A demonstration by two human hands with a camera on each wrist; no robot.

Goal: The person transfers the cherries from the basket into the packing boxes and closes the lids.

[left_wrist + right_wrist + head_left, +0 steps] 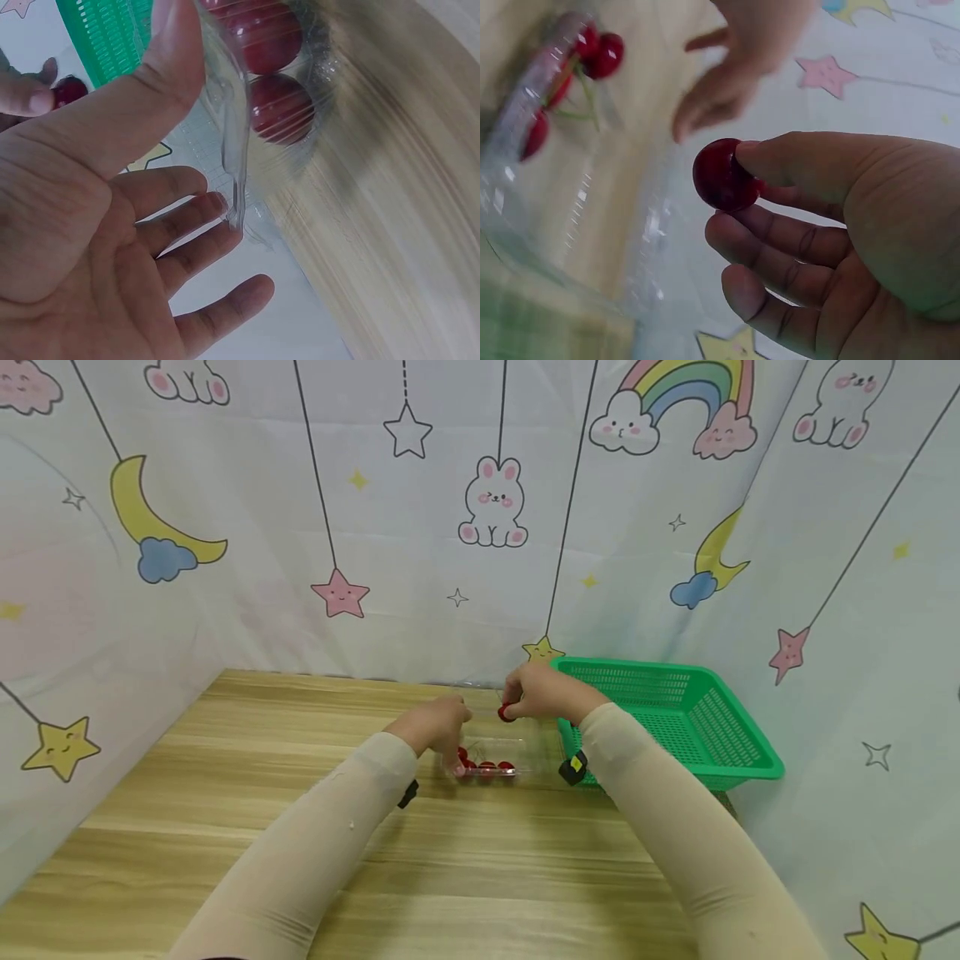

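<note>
My right hand [551, 692] pinches a dark red cherry [726, 174] between thumb and fingertips, held up above the back of a clear plastic box [525, 752]. Several more cherries [487, 768] lie in the box, along its front side; green stems [585, 97] show among them in the right wrist view. My left hand [437, 727] is at the box's left end, thumb down by the front corner. In the left wrist view its fingers are spread and loosely bent, with fingertips [234, 231] right at the plastic rim and the palm empty.
A green plastic basket [738, 710] with perforated sides stands to the right of the box, close to my right forearm. The box's clear lid [480, 697] stands up at the back. Behind the wooden table [225, 760] hangs a printed cloth [420, 527].
</note>
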